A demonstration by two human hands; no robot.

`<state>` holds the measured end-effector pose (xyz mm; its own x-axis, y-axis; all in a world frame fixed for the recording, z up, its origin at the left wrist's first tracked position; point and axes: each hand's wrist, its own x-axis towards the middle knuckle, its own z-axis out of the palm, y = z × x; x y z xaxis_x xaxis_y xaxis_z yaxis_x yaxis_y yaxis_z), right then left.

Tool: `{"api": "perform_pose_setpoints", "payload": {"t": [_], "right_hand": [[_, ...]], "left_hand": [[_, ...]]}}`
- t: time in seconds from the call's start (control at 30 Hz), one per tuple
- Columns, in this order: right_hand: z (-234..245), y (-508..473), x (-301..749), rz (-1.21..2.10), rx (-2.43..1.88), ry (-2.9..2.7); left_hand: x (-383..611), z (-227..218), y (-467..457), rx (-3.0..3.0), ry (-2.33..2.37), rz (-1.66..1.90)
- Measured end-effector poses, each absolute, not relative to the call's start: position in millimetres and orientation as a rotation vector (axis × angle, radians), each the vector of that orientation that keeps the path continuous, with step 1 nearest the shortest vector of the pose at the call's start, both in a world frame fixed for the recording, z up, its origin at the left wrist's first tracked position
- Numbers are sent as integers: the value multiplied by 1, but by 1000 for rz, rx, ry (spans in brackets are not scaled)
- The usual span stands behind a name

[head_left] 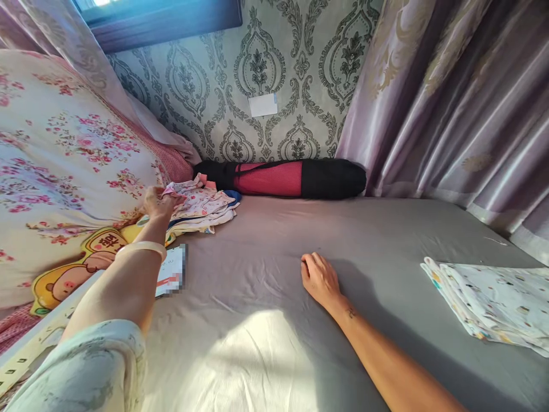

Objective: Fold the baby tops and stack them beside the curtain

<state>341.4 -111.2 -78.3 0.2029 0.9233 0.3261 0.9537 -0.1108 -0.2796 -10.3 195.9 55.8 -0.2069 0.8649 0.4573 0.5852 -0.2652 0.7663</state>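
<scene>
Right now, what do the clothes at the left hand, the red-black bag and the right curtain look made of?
Clothes: matte fabric, likely cotton, from soft creases.
Bag: matte fabric; red section's fine texture suggests mesh.
Curtain: satiny fabric, glossy folds; fiber unclear.

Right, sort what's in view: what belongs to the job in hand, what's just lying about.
Job in hand, it seems:
clothes pile, with the left hand at it
perhaps the folded cloth stack, untouched

Just lying about, likely:
black-and-red long bag
floral bedding
yellow cartoon cushion
</scene>
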Motion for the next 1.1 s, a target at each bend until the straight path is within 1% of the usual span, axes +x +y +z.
{"api": "perform_pose_setpoints", "payload": {"t": [0.07, 0.13, 0.27, 0.47, 0.67, 0.83, 0.97, 1.1], "right_hand": [[-77, -112, 341, -92, -2065, -1743], [-77, -113, 341, -93, -2073, -1740], [-78, -113, 340, -103, -2093, -1737], [-77, -114, 340, -71, -2092, -1739], [-74, -115, 346, 64, -2023, -1675], [-71, -108, 362, 275, -1753, -1490], [-49, -103, 375, 154, -1542, -1288], [-23, -104, 384, 83, -1362, -1350]], "left_hand": [[5, 59, 196, 1645, 1694, 1631], [21, 61, 195, 1575, 1606, 1700], [52, 64, 186, 1476, 1327, 1711], [104, 64, 163, 1362, 1060, 1702], [164, 58, 118, 1313, 738, 1499], [203, 52, 75, 1360, 600, 1303], [220, 55, 37, 1414, 433, 1074], [227, 65, 2, 1447, 307, 866]]}}
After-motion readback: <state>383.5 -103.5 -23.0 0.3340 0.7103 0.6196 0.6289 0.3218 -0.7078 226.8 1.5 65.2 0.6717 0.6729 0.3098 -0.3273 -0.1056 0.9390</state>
